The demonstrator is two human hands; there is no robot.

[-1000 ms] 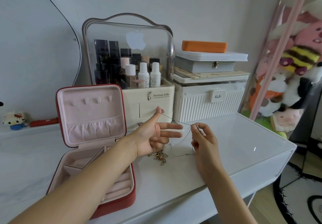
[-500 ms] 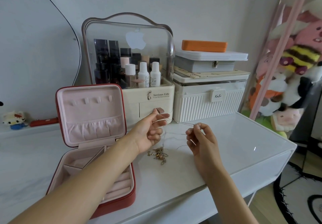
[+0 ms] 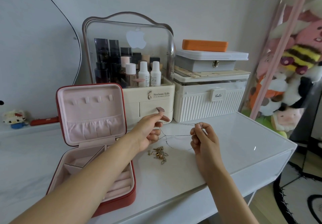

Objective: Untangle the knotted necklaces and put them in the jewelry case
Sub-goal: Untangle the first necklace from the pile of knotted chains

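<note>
A thin silver necklace [image 3: 177, 135] hangs stretched between my two hands above the white tabletop, its strands looping down toward the surface. My left hand [image 3: 150, 131] pinches one end with curled fingers. My right hand [image 3: 202, 137] pinches the other end between thumb and fingertips. Below them a knotted heap of gold chains [image 3: 159, 154] lies on the table. The red jewelry case [image 3: 90, 119] stands open at the left, with a pink lining, an upright lid and divided compartments partly hidden by my left forearm.
Behind the hands stand a cream cosmetics organiser [image 3: 134, 77] with bottles and a white ribbed storage box [image 3: 209, 98] stacked with a grey box and an orange case [image 3: 204, 45]. Plush toys [image 3: 292, 77] fill the right side. The table edge drops off at the front right.
My left hand has closed from spread fingers into a pinch on the chain and dropped slightly. The silver chain now runs more level between both hands. The right hand has barely moved.
</note>
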